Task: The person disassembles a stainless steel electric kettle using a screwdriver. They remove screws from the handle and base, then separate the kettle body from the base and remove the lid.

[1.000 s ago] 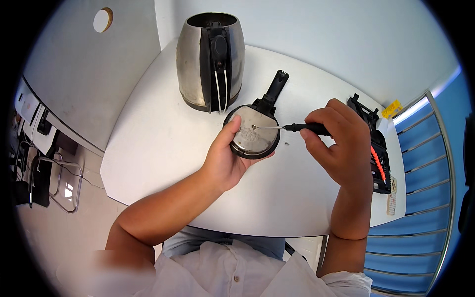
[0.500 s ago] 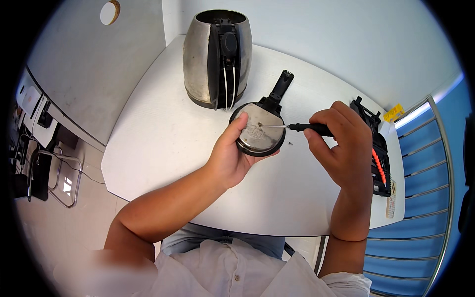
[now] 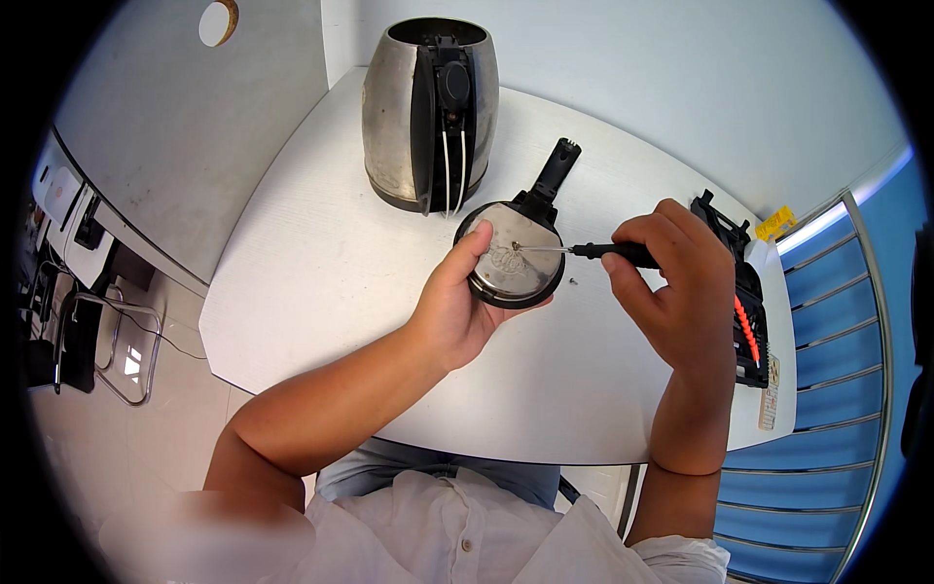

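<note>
My left hand (image 3: 459, 310) is closed around the near left edge of a kettle lid (image 3: 501, 268), thumb on its shiny metal face. The lid has a black rim and a black arm that points away to the upper right. Between the thumb and fingers of my right hand (image 3: 676, 277) is a screwdriver (image 3: 595, 251) with a black handle. Its thin shaft lies across the lid, the tip at a small screw spot near the middle. Behind the lid stands a steel kettle body (image 3: 394, 117), open at the top, with two white wires hanging at its black handle part.
A small screw (image 3: 573, 282) lies on the white table (image 3: 321, 263) right of the lid. A black tool case (image 3: 744, 282) with an orange flexible shaft (image 3: 747, 331) sits at the right edge, a pale strip (image 3: 769, 394) beside it. Metal railing (image 3: 883, 321) runs beyond.
The lid, kettle and hands appear shifted very slightly to the right in the picture. Both grips look the same, and the screwdriver tip stays at the same spot on the lid.
</note>
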Tool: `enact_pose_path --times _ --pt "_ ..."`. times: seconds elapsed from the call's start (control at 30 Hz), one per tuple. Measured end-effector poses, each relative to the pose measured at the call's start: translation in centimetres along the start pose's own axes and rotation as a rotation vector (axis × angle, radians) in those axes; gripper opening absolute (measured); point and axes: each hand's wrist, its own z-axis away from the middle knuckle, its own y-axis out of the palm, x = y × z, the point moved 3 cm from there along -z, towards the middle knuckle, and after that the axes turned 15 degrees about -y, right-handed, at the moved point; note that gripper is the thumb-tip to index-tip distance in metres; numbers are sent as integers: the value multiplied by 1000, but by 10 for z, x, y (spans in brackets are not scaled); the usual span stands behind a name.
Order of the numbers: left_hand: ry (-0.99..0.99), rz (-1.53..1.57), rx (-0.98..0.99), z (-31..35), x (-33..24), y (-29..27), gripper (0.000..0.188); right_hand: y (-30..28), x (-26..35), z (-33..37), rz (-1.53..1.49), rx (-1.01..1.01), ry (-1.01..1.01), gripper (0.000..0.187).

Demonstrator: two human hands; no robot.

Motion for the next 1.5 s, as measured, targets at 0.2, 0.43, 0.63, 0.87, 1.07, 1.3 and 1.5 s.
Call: enact_pose_path --times 0.2,0.43,0.63,0.87,1.07,1.3,1.5 --pt "6 -44 -53 0 0 1 54 -1 2 -1 29 37 8 15" --pt "-14 -50 -41 -1 2 0 55 -1 2 0 41 36 14 16" --pt "-16 -7 -2 0 3 1 50 -2 2 -1 51 46 8 16" --pt "-8 -32 -4 1 3 3 51 -4 3 -1 61 47 16 16" --pt "-6 -44 -9 2 3 4 51 -3 3 0 63 42 2 17" --pt "-5 -140 -58 1 4 0 53 -3 7 0 95 45 -36 19" --pt "-23 -162 -177 1 8 -2 49 -10 17 -16 182 127 -171 21"
